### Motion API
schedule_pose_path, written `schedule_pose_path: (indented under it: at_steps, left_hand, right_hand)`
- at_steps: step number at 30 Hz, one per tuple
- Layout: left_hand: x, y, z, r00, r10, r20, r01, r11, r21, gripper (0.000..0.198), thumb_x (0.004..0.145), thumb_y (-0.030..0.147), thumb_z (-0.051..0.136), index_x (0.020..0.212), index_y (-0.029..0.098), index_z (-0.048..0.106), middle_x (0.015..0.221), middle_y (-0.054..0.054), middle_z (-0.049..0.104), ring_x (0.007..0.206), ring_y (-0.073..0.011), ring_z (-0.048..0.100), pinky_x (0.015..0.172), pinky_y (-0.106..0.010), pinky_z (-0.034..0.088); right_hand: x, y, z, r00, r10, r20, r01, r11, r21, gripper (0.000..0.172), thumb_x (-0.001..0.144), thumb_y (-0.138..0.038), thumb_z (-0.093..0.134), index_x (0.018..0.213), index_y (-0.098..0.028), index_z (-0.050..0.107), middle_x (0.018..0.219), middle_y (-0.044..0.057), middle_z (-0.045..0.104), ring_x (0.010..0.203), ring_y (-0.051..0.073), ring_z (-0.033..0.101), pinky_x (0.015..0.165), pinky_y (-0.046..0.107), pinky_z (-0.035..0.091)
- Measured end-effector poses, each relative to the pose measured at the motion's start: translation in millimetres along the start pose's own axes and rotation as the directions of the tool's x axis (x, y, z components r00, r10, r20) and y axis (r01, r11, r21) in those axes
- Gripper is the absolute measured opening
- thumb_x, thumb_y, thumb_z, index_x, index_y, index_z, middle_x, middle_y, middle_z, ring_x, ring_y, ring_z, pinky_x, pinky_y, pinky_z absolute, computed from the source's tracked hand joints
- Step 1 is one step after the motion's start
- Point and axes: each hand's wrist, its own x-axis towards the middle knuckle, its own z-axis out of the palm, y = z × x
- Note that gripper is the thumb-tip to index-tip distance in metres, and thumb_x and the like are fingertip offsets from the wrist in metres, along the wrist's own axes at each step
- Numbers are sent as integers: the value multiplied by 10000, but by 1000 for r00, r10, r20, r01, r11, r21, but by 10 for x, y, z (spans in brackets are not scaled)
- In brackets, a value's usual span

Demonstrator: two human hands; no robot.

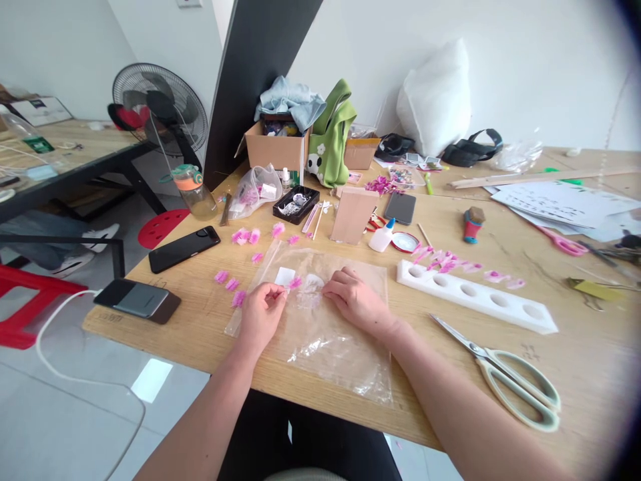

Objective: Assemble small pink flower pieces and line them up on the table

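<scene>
My left hand (264,308) is pinched at the left part of a clear plastic bag (330,341) lying flat on the wooden table. A small pink fluffy piece (295,282) shows at its fingertips, beside a white square (285,277). My right hand (352,297) rests on the bag with fingers curled together, its tips by a whitish translucent patch (313,284); whatever is under them is hidden. Several pink fluffy pieces (239,298) lie left of the bag.
Open-handled scissors (505,381) and a white foam block with round holes (475,292) lie to the right. Two phones (184,249) are at the left edge. A glue bottle (382,236), cardboard piece (354,215) and black tray (296,204) stand behind the bag.
</scene>
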Motion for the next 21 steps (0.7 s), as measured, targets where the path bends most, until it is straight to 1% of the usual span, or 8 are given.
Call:
schedule_pose_path:
  at_steps: [2, 5, 7, 10, 12, 16, 18, 21]
  left_hand:
    - [1, 13, -2, 1000, -1, 0, 1, 1000, -1, 114, 757, 283, 584, 733, 177, 616, 744, -45, 686, 710, -175, 635, 686, -288, 472]
    - [2, 25, -4, 1000, -3, 10, 3, 1000, 12, 110, 757, 276, 578, 732, 177, 619, 751, -46, 688, 716, -176, 635, 693, -291, 470]
    - [1, 23, -4, 1000, 0, 7, 0, 1000, 16, 106, 756, 271, 578, 730, 177, 619, 743, -44, 685, 714, -175, 634, 694, -290, 468]
    - [-2, 12, -4, 1000, 5, 0, -5, 1000, 11, 106, 756, 274, 582, 727, 178, 618, 733, -39, 682, 707, -172, 632, 687, -283, 466]
    - [-3, 7, -4, 1000, 7, 2, -7, 1000, 14, 105, 755, 274, 586, 727, 179, 620, 731, -37, 682, 702, -170, 630, 681, -279, 464]
    - [-2, 11, 0, 1000, 9, 6, -9, 999, 30, 97, 756, 262, 582, 730, 175, 619, 736, -39, 683, 701, -168, 630, 684, -282, 467]
    - [-1, 19, 0, 1000, 12, 8, -12, 999, 38, 96, 761, 257, 576, 731, 175, 617, 740, -42, 684, 707, -170, 632, 691, -286, 470]
    - [-1, 29, -2, 1000, 13, 5, -13, 999, 47, 96, 760, 256, 577, 731, 175, 621, 741, -43, 687, 707, -172, 636, 691, -288, 474]
  right_hand:
    - [-4, 12, -14, 1000, -20, 15, 20, 1000, 24, 219, 910, -131, 469, 821, -192, 660, 775, 65, 590, 793, 198, 488, 734, 327, 412]
    - [3, 14, -25, 998, 53, -37, -52, 999, 11, 215, 912, -131, 465, 841, -180, 663, 783, 78, 596, 813, 208, 494, 738, 332, 419]
    - [13, -5, -22, 996, 71, -50, -72, 997, -8, 216, 909, -125, 464, 847, -175, 665, 782, 84, 594, 817, 212, 497, 740, 334, 423]
    - [19, -27, -32, 1000, 6, 9, -6, 1000, 19, 205, 895, -123, 491, 818, -193, 668, 770, 67, 598, 796, 199, 503, 734, 326, 419]
    - [12, -16, -52, 1000, -17, 18, 16, 998, 62, 198, 890, -125, 503, 811, -201, 667, 773, 57, 608, 790, 191, 507, 736, 323, 419]
    - [-9, 34, -78, 996, 63, -56, -60, 996, 61, 226, 900, -114, 468, 836, -189, 672, 784, 71, 614, 805, 199, 507, 739, 327, 428]
    - [-14, 55, -83, 998, 60, -37, -58, 998, 37, 218, 893, -110, 484, 832, -191, 677, 778, 72, 615, 808, 204, 504, 733, 329, 425]
    - [-18, 80, -98, 1000, 9, 17, -10, 999, 33, 196, 874, -107, 524, 813, -208, 681, 766, 57, 623, 792, 198, 506, 726, 327, 416]
